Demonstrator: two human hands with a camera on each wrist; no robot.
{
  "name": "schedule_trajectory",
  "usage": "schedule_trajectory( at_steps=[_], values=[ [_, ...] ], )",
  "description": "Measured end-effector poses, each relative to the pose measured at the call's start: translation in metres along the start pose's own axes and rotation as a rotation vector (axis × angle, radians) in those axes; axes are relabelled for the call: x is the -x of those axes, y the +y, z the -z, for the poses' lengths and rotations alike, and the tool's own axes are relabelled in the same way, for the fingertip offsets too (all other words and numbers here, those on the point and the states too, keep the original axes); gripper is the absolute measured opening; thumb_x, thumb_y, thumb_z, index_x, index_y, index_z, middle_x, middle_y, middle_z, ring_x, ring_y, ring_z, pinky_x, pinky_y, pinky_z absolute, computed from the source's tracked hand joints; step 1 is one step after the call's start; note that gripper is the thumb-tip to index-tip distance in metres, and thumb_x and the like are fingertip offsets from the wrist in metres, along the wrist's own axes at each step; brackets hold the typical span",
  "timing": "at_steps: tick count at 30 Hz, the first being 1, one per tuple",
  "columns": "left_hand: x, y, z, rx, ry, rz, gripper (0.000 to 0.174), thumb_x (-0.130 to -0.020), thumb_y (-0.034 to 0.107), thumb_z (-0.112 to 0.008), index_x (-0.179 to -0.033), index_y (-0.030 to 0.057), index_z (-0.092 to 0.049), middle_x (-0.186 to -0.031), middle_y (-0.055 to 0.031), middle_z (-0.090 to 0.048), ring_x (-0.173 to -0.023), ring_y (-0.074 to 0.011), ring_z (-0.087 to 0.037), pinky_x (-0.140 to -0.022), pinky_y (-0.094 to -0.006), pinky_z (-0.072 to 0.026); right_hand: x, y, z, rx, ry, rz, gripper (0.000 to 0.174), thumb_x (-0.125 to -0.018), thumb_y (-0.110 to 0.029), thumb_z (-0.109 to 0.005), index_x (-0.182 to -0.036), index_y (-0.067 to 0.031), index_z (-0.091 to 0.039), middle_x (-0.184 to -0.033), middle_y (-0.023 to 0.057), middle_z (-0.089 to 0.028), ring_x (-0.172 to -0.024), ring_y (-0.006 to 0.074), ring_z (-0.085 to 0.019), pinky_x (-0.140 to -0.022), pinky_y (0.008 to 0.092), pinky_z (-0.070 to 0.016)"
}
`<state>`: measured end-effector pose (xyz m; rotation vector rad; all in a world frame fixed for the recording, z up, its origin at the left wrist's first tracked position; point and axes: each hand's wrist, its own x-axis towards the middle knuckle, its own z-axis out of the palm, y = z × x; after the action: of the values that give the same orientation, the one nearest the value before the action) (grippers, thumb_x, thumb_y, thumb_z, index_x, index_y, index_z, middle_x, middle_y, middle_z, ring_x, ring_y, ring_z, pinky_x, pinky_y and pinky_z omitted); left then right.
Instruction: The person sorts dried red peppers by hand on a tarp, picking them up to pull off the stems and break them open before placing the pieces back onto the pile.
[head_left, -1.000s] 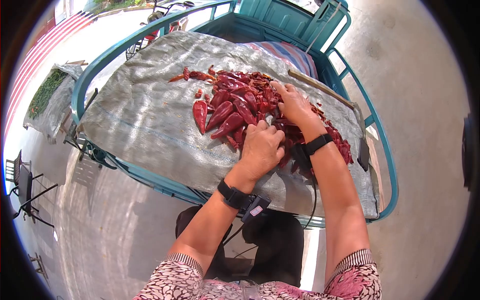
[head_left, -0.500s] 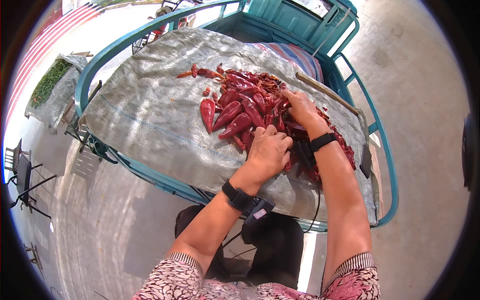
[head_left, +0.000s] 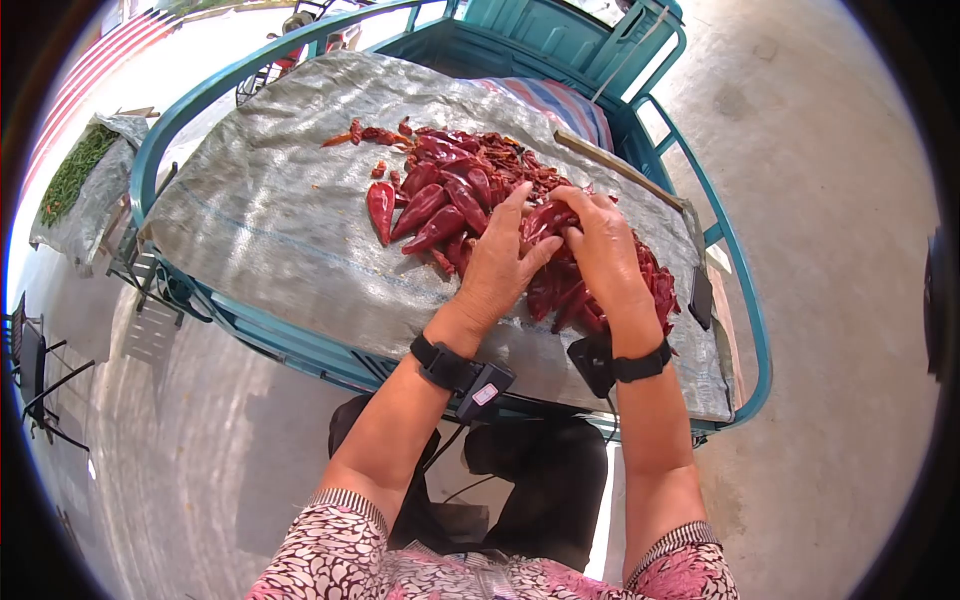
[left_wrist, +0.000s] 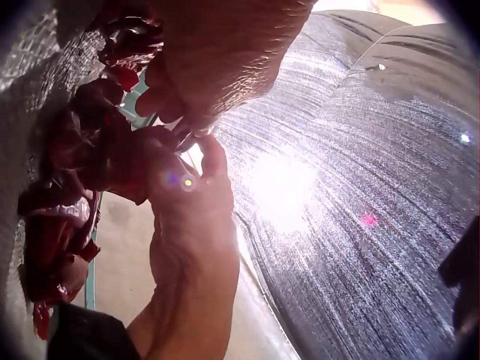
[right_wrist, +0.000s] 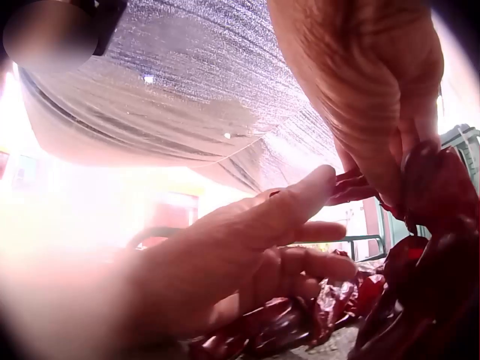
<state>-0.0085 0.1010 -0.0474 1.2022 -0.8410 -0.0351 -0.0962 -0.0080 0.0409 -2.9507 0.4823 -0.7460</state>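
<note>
Glossy dried red peppers (head_left: 425, 208) lie piled on a grey woven sheet (head_left: 280, 230). At the pile's near side, the right hand (head_left: 608, 255) curls its fingers round a red pepper (head_left: 546, 220). Facing it, the left hand (head_left: 497, 262) has its thumb and fingers spread at the pepper's left side. In the right wrist view the left hand (right_wrist: 240, 247) shows relaxed, parted fingers, while the right hand (right_wrist: 360, 82) pinches a thin red piece (right_wrist: 352, 187). In the left wrist view, the left hand (left_wrist: 225, 52) partly covers the right fingertips.
A teal cart rail (head_left: 745, 290) runs round the sheet. Beyond the pile lies a wooden strip (head_left: 620, 168), with a dark phone (head_left: 700, 298) to the right. A striped cloth (head_left: 555, 100) is at the back. Green produce (head_left: 78, 175) rests on another sheet at left.
Both hands have come closer together over the pile. The left fingers, curled before, have spread, and the right hand has drawn back from the pile's far part with a pepper.
</note>
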Motion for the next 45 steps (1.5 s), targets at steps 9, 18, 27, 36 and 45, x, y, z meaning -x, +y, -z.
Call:
schedule_trajectory(
  at_steps=[9,18,27,36,45],
  values=[
    [-0.003,0.004,0.006,0.23,-0.162,0.267,0.024,-0.101,0.018,-0.061,-0.122,0.0051,-0.065,-0.089,-0.0045,-0.072,-0.072,-0.0076,-0.062,-0.065,-0.0238,-0.0509,0.05,0.002,-0.027,-0.393,0.273,-0.249,0.05,-0.08,0.01,-0.065,-0.126,-0.0083,-0.064,-0.114,0.0135,-0.064,-0.102,0.028,-0.066,-0.091,0.0394,-0.0533],
    [0.0,0.004,0.003,-0.035,-0.307,0.065,0.019,-0.091,0.015,-0.071,-0.107,0.0044,-0.07,-0.1,-0.0057,-0.072,-0.086,-0.0111,-0.064,-0.075,-0.0261,-0.0516,0.074,0.024,-0.031,-0.908,0.701,-0.353,0.033,-0.094,0.005,-0.061,-0.127,0.0003,-0.06,-0.128,0.0108,-0.062,-0.118,0.0192,-0.061,-0.104,0.0319,-0.0472],
    [0.0,0.004,0.0,-0.32,-0.27,-0.206,0.037,-0.081,0.021,-0.082,-0.115,0.0099,-0.072,-0.109,-0.0034,-0.066,-0.101,-0.0186,-0.055,-0.087,-0.0337,-0.0478,0.082,0.033,-0.021,-1.69,0.635,-0.252,0.035,-0.096,0.006,-0.059,-0.13,-0.0013,-0.057,-0.132,0.0127,-0.061,-0.124,0.0201,-0.059,-0.107,0.0338,-0.0489],
    [0.001,0.007,0.002,-0.189,-0.254,-0.155,0.019,-0.089,0.009,-0.072,-0.109,0.009,-0.072,-0.099,-0.0039,-0.067,-0.088,-0.0168,-0.056,-0.077,-0.0311,-0.048,0.085,0.005,-0.017,-1.447,0.381,-0.288,0.03,-0.097,0.006,-0.056,-0.125,-0.0024,-0.06,-0.129,0.0109,-0.061,-0.119,0.0193,-0.062,-0.103,0.0319,-0.0502],
    [0.001,-0.008,0.003,-0.878,-0.062,-0.193,0.023,-0.079,0.018,-0.077,-0.102,0.0134,-0.073,-0.105,-0.0048,-0.069,-0.103,-0.0274,-0.055,-0.089,-0.0412,-0.0415,0.079,0.011,-0.03,-0.517,0.58,-0.157,0.023,-0.09,0.003,-0.062,-0.109,-0.0064,-0.069,-0.121,0.0114,-0.064,-0.115,0.0275,-0.061,-0.1,0.0367,-0.0467]
  ],
)
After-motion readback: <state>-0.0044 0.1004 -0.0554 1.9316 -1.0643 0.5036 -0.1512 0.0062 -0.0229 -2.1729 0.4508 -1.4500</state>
